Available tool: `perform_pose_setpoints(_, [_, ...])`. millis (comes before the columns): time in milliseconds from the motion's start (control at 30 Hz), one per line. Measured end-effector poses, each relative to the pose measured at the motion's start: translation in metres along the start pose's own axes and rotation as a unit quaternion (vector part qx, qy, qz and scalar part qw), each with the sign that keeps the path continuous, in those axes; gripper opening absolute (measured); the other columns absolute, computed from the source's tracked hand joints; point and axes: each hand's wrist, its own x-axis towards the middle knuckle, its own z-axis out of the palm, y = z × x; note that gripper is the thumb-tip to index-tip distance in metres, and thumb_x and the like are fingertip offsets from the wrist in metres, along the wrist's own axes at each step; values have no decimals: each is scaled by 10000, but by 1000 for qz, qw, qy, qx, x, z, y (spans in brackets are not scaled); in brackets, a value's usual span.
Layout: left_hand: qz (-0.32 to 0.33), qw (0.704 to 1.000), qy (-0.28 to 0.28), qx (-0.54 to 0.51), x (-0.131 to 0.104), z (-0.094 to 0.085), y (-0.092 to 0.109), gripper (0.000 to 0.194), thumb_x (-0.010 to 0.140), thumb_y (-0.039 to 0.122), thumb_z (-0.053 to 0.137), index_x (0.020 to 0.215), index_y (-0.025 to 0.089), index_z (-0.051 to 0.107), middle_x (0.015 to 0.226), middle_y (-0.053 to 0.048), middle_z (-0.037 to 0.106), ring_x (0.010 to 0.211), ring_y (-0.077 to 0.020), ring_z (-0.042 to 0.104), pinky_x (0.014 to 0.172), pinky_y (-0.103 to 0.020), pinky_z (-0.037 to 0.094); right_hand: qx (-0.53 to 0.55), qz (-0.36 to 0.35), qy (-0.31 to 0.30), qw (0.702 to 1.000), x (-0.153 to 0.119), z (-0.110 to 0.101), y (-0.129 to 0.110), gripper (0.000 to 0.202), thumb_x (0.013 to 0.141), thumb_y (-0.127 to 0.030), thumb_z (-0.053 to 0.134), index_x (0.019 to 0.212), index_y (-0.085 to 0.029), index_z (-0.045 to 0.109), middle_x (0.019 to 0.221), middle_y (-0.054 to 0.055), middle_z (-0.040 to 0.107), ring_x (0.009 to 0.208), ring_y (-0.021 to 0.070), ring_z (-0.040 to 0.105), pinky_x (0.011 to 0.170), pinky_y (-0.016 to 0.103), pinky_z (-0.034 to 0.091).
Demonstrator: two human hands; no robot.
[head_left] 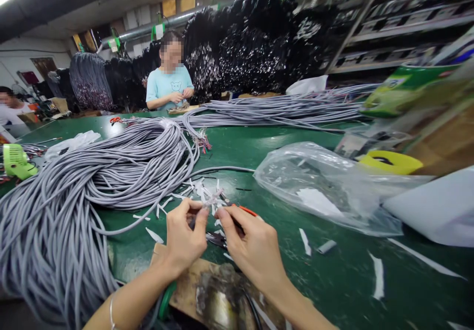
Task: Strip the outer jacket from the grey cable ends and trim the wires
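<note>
My left hand (187, 233) is closed in a pinch, thumb against fingers, above the green table (237, 147). Close beside it on the right, my right hand (252, 241) pinches too, its fingertips a short gap from the left ones. What either hand holds is too small to make out. White scraps (202, 191) lie just beyond the fingertips. A tool with an orange-red handle (247, 210) shows behind my right fingers. Below the hands is a wooden board (185, 290) with a dark, worn metal piece (218, 295) on it.
Bundled grey cables (137, 167) cover the left side, with more cables (274, 110) across the back. A clear plastic bag (318, 186) lies at right, near a yellow ring (390, 162). A person in a light blue shirt (170, 85) works across the table. A green fan (18, 161) stands far left.
</note>
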Motion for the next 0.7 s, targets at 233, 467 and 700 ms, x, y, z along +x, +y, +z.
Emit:
perform_pose_setpoints(233, [24, 999, 25, 20, 0, -1, 1, 126, 783, 228, 501, 685, 148, 500, 572, 11, 544, 482, -78, 470, 461, -176, 355, 15, 2, 10, 1000, 0, -2, -2, 309, 876, -242, 379, 623, -178, 546, 513, -11, 573, 423, 99, 496, 449, 204, 361])
perform_pose_setpoints(467, [29, 999, 36, 29, 0, -2, 1, 113, 772, 220, 511, 683, 151, 506, 579, 5, 558, 508, -91, 497, 490, -186, 381, 10, -2, 13, 1000, 0, -2, -2, 305, 875, -251, 379, 633, -180, 550, 522, -7, 570, 432, 103, 499, 445, 206, 357])
perform_pose_setpoints(700, [30, 998, 41, 42, 0, -2, 1, 114, 772, 222, 509, 685, 150, 510, 585, 1, 562, 510, -93, 502, 491, -190, 384, -1, -4, 1, 1000, 0, -2, -1, 335, 881, -264, 364, 603, -184, 532, 498, -10, 561, 408, 98, 473, 444, 208, 353])
